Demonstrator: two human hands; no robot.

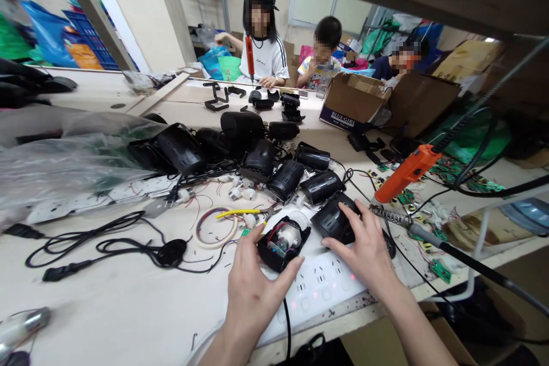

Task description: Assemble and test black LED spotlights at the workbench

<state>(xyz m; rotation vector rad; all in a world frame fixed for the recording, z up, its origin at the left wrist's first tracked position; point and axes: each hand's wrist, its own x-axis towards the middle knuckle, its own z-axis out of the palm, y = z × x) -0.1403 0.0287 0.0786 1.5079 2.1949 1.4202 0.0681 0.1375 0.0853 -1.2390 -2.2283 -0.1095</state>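
On the pale workbench (107, 309), close to its near edge, the left hand (253, 291) cups an open black housing (283, 243) whose white motor and coloured wires show inside; the thumb and fingers curl narrowly round its lower left side, gripping it; just to the right, the right hand (364, 246) lies with fingers spread flat over a closed black cover (332, 220), pressing on it rather than clasping it; the two black parts sit just beside each other, the cover slightly farther back. Both rest at the far edge of a white power strip (317, 289) with small red lights, which lies under the hands. Beyond them a cluster of finished black units (274, 174) crowds the middle of the bench, with loose white connectors and thin red wires among them; a roll of tape (215, 227) and a yellow-handled tool (235, 213) lie just left of the open housing; black power cords (107, 246) trail across the left. An orange electric screwdriver (405, 172) hangs tilted to the right of the right hand, above small green circuit boards (440, 269); a cardboard box (355, 104) stands farther back; three people sit at the far side of the bench, well apart from the hands.
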